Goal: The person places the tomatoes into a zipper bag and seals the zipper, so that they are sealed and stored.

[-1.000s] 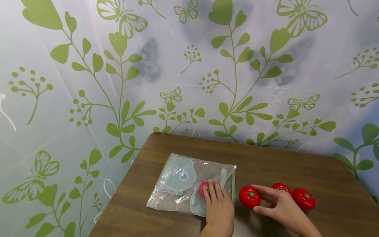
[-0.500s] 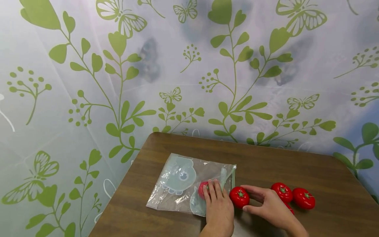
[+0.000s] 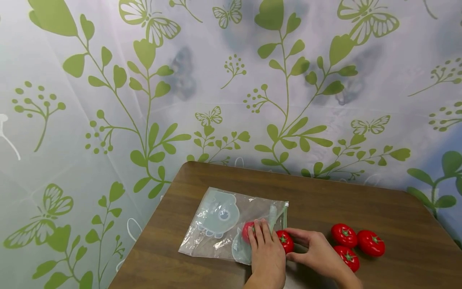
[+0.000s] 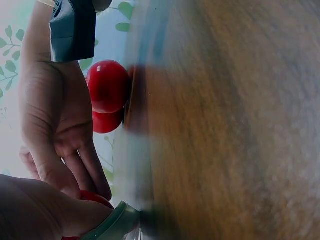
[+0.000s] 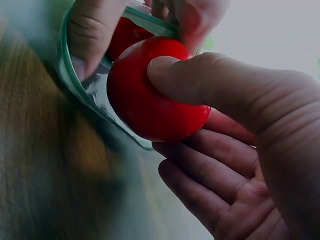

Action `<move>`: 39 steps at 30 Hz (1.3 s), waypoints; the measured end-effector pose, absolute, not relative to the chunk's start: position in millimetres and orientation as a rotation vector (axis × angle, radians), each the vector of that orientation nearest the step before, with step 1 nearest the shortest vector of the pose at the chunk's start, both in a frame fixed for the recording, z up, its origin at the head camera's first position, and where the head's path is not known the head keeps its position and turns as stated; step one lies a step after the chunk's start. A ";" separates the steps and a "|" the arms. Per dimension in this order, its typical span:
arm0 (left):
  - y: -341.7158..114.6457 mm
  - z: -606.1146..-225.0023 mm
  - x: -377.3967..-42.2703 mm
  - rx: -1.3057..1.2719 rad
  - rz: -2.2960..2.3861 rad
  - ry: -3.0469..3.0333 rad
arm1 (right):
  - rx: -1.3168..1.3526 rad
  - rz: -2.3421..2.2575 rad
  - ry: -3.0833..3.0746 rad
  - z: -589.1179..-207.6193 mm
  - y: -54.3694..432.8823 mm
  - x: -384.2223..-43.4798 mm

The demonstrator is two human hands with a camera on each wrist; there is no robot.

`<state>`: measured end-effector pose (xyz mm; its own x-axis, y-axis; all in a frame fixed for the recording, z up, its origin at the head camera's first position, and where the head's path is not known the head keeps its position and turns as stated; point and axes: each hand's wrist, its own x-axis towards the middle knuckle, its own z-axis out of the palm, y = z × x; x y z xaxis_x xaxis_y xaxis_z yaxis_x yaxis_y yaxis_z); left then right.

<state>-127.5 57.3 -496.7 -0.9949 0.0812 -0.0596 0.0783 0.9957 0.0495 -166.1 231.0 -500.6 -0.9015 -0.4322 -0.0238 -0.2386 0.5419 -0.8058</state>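
Observation:
A clear zip bag [image 3: 249, 206] with a pale green animal print lies on the table, its mouth facing right. One red tomato [image 3: 247, 231] is inside, partly behind my left hand [image 3: 268, 259]. That hand lies along the bag with its fingers over the top; in the right wrist view its thumb [image 5: 90, 45] hooks inside the green-rimmed mouth, which gapes. My right hand [image 3: 313, 252] pinches a second glossy tomato [image 5: 155, 95] between thumb and fingers, right at the mouth. In the left wrist view the green rim [image 4: 122, 220] hides most of that tomato.
Three more tomatoes, one at the back [image 3: 344, 235], one at the right [image 3: 371, 243] and one nearer [image 3: 347, 259], sit grouped right of my right hand. The brown wooden table [image 3: 231, 172] ends at a leaf-patterned cloth [image 3: 223, 80].
My right hand has carried the tomato left, from near the other tomatoes to the bag's mouth. Three tomatoes behind it have come into fuller view. The left hand and bag stay put.

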 end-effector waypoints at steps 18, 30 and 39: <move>57.2 -496.3 -124.2 0.133 0.075 3.101 | -0.603 -1.212 2.593 -506.4 209.8 -168.4; 57.7 -496.9 -123.7 0.124 0.049 3.118 | -0.613 -1.225 2.586 -510.6 208.5 -170.3; 57.6 -496.2 -123.6 0.126 0.040 3.104 | -0.592 -1.183 2.599 -510.9 204.2 -172.5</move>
